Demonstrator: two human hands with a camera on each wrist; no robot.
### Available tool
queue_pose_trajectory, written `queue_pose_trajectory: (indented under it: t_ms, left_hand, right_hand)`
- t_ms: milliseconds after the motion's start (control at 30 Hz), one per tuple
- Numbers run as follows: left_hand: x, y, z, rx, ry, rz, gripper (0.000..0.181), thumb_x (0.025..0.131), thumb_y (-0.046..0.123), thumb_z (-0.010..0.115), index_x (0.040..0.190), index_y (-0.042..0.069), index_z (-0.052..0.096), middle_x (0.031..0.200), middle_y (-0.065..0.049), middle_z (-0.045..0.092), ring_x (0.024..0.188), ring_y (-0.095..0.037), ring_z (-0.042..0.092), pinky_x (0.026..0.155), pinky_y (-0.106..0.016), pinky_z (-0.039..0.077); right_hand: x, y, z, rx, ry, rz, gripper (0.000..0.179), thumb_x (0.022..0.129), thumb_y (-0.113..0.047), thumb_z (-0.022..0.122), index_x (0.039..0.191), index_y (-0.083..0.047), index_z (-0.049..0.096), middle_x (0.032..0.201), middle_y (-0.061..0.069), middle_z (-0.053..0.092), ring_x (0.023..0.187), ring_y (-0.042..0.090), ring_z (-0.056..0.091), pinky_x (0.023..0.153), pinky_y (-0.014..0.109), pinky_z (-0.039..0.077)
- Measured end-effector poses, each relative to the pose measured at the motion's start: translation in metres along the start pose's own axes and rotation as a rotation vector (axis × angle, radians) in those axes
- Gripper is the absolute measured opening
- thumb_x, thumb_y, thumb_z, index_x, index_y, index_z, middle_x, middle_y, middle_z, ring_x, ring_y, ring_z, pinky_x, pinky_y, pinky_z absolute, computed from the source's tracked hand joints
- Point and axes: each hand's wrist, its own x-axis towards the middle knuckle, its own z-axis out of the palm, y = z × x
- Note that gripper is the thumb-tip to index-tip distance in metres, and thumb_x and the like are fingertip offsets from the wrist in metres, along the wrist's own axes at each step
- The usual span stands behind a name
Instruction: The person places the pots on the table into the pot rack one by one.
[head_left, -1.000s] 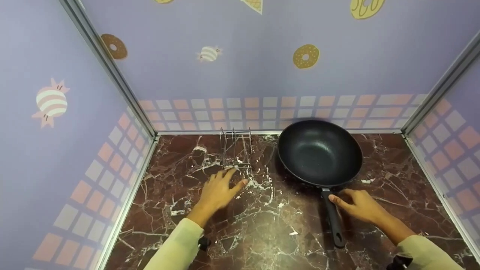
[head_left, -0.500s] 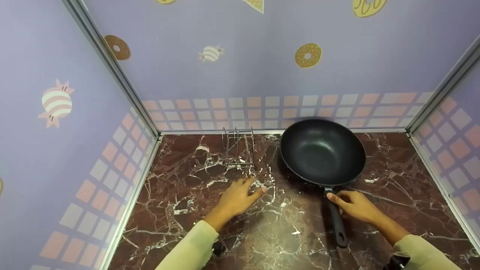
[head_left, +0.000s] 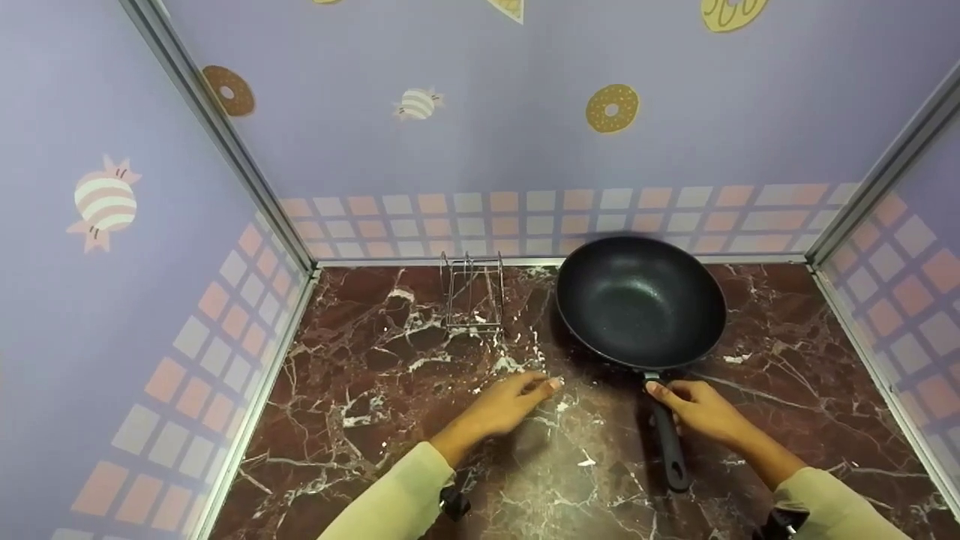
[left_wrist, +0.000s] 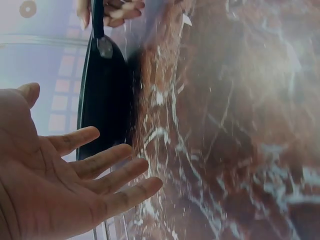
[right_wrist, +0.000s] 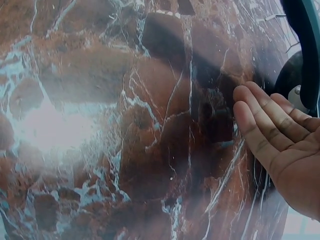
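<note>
A black frying pan (head_left: 637,315) with deep, rounded sides stands at the back right of the counter, its handle (head_left: 671,454) toward the front. My right hand (head_left: 709,412) is at the pan end of that handle, thumb over the top. In the right wrist view the fingers (right_wrist: 272,127) reach out nearly straight below the handle. Left of the handle, my left hand (head_left: 504,406) is over the counter and holds nothing. Its fingers (left_wrist: 115,172) are extended and spread in the left wrist view.
A small wire rack (head_left: 474,327) stands near the back wall, left of the pan. The counter (head_left: 360,450) is dark red marble pattern with white veins. Lilac panels (head_left: 510,135) printed with sweets rise at the back and both sides.
My left hand has moved away from the wire rack, rightward and toward me. The right thumb has slid slightly farther across the pan's handle. The pan stays in place.
</note>
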Motion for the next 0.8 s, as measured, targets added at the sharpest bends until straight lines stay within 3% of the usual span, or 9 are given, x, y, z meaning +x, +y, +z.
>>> queue_pose_trajectory:
  t_ms: [133, 267, 400, 500, 567, 800]
  left_hand:
    - [0.002, 0.007, 0.009, -0.029, -0.021, -0.001, 0.069, 0.111, 0.073, 0.042, 0.154, 0.024, 0.063, 0.153, -0.010, 0.069, 0.145, -0.038, 0.063, 0.125, -0.064, 0.047]
    - [0.003, 0.014, 0.021, -0.153, -0.067, -0.014, 0.063, 0.111, 0.070, 0.045, 0.148, 0.024, 0.067, 0.148, -0.011, 0.072, 0.139, -0.037, 0.068, 0.123, -0.065, 0.048]
    - [0.004, 0.023, 0.034, -0.341, -0.137, -0.026, 0.054, 0.113, 0.063, 0.049, 0.131, 0.018, 0.073, 0.125, -0.019, 0.079, 0.111, -0.036, 0.077, 0.099, -0.057, 0.063]
    - [0.005, 0.029, 0.044, -0.426, -0.186, -0.031, 0.047, 0.113, 0.058, 0.052, 0.118, 0.016, 0.073, 0.115, -0.019, 0.077, 0.098, -0.035, 0.075, 0.080, -0.045, 0.064]
    - [0.004, 0.032, 0.051, -0.460, -0.220, -0.042, 0.046, 0.113, 0.057, 0.053, 0.116, 0.015, 0.073, 0.116, -0.019, 0.077, 0.101, -0.035, 0.075, 0.081, -0.041, 0.063]
    - [0.001, 0.040, 0.077, -0.525, -0.304, -0.013, 0.050, 0.116, 0.045, 0.051, 0.142, 0.005, 0.066, 0.132, -0.023, 0.075, 0.121, -0.042, 0.076, 0.103, -0.054, 0.065]
  right_hand:
    - [0.001, 0.000, 0.001, 0.196, -0.088, 0.037, 0.053, 0.117, -0.043, 0.055, 0.120, 0.009, 0.067, 0.090, 0.008, 0.080, 0.077, 0.019, 0.079, 0.071, 0.033, 0.068]
    - [0.003, -0.001, -0.001, 0.406, -0.207, 0.082, 0.058, 0.118, -0.044, 0.051, 0.128, 0.012, 0.061, 0.101, 0.016, 0.084, 0.091, 0.026, 0.084, 0.082, 0.038, 0.071]
    - [0.005, -0.003, 0.000, 0.518, -0.259, 0.113, 0.052, 0.118, -0.042, 0.052, 0.123, 0.009, 0.061, 0.100, 0.015, 0.084, 0.091, 0.024, 0.085, 0.087, 0.041, 0.071]
    - [0.005, -0.006, 0.003, 0.589, -0.259, 0.140, 0.046, 0.117, -0.039, 0.055, 0.119, 0.007, 0.062, 0.096, 0.014, 0.084, 0.087, 0.022, 0.084, 0.085, 0.039, 0.072]
    - [0.006, -0.007, 0.006, 0.634, -0.269, 0.161, 0.043, 0.117, -0.037, 0.056, 0.117, 0.006, 0.062, 0.094, 0.014, 0.084, 0.086, 0.022, 0.084, 0.084, 0.037, 0.072]
    - [0.008, -0.009, 0.011, 0.719, -0.281, 0.211, 0.038, 0.116, -0.035, 0.060, 0.115, 0.004, 0.062, 0.093, 0.013, 0.084, 0.086, 0.021, 0.084, 0.085, 0.035, 0.071]
